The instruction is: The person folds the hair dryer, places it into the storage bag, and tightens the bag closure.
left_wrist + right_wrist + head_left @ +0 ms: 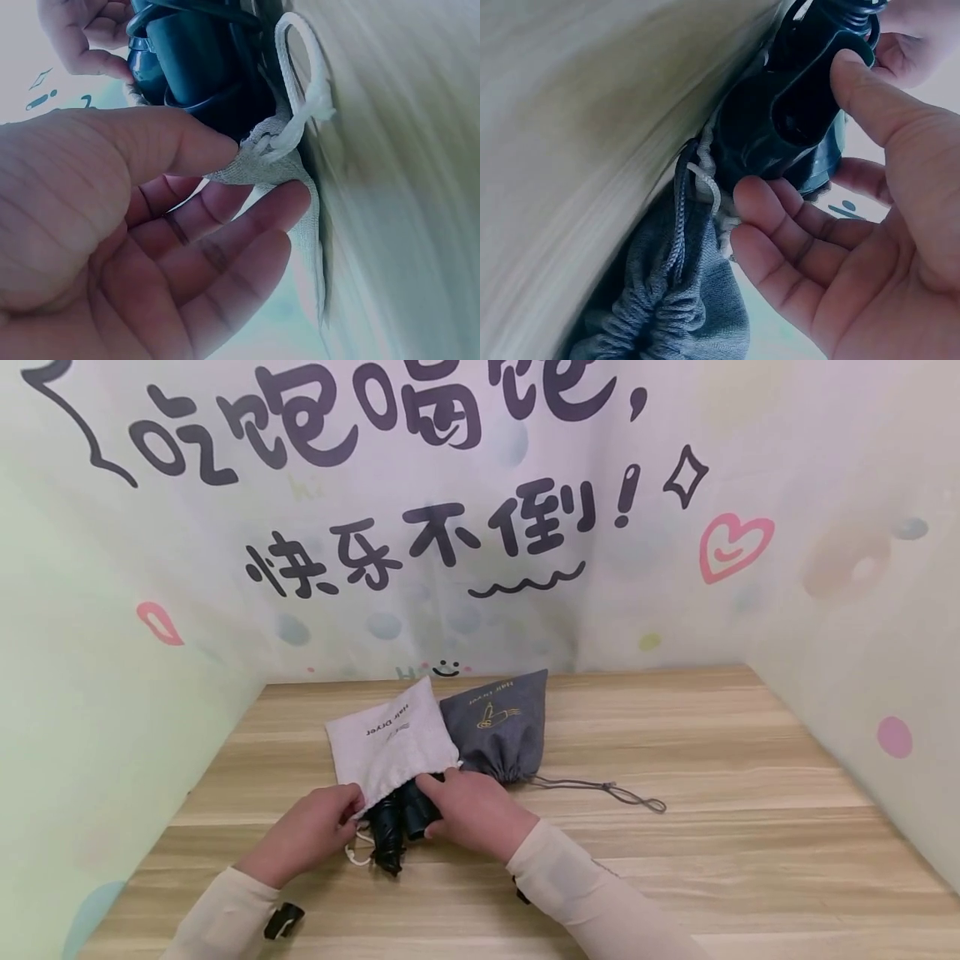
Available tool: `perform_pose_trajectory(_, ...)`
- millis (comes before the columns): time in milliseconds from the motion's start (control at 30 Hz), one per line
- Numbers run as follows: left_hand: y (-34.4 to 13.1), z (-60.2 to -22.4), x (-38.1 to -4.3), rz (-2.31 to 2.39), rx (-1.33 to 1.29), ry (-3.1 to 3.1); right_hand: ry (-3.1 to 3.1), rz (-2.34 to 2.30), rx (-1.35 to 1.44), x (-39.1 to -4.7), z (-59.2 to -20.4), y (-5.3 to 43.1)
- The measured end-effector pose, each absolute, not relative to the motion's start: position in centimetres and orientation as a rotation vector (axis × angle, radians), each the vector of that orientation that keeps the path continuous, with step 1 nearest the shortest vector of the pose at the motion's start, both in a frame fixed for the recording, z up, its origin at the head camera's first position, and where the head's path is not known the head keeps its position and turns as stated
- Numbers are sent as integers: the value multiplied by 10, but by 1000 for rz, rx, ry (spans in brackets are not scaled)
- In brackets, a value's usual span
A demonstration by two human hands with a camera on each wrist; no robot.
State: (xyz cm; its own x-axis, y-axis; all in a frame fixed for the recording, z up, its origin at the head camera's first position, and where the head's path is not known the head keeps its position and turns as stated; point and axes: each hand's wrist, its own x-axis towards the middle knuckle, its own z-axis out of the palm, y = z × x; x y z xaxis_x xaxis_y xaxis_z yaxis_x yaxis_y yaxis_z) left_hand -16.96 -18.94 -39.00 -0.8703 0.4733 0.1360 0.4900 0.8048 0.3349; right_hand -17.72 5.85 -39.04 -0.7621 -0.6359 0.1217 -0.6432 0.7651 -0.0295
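A light drawstring bag (393, 735) printed "Hair Dryer" lies on the table, its mouth toward me. A black hair dryer (418, 810) with a bundled cord (387, 831) sticks partly out of it; the rest is hidden inside. My left hand (311, 831) pinches the left side of the bag's mouth between thumb and fingers, and a white drawstring loop (289, 75) hangs beside it. My right hand (480, 810) grips the hair dryer at the right of the opening, thumb on the black body and fingers curled around its other side in the right wrist view.
Directly right of the light bag lies a dark grey drawstring bag (498, 731), also marked "Hair Dryer", gathered shut. Its cord (600, 787) trails to the right over the wooden table (712, 852). A printed backdrop (637, 610) rises behind the table.
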Motion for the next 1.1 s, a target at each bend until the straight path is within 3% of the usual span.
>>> perform_pose_trajectory(833,-192,-389,-166,-676,-728,-2947,-2809,303,960,-180,-389,61)
perform_pose_trajectory(1100,-192,-390,-159,-691,-872,-2995,-2693,400,831,-187,-389,66)
